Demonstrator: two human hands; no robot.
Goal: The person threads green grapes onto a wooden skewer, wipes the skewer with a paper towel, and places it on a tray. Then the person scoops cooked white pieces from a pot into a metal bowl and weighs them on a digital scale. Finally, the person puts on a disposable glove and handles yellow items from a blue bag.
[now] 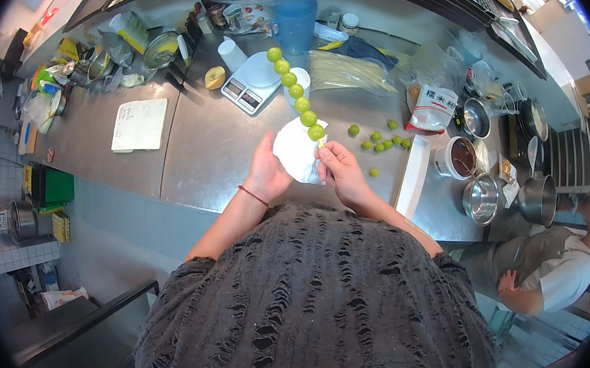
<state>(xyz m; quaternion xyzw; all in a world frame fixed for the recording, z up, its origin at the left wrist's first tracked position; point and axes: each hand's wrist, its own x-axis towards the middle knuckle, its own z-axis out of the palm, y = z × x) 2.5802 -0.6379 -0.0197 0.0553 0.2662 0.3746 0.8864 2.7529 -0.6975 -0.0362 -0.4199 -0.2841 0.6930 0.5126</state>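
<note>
A skewer of several green grapes [302, 103] points away from me over the steel table. Its near end is pinched between the thumb and fingers of my right hand [339, 168]. Under the lowest grapes, my left hand [268, 169] holds a crumpled white paper towel [295, 151] from its left side; some of its fingers are hidden behind the paper. Loose green grapes [379, 146] lie on the table to the right of my hands. Beyond the skewer stand a kitchen scale [243, 97] and a white cup [304, 79].
An open notebook [139, 125] lies at left. A long white tray [413, 177], a tub of dark paste [456, 158] and a steel bowl [481, 200] stand at right. At the back are a blue pitcher [295, 26] and bagged sticks [349, 72]. Another person [544, 265] is at lower right.
</note>
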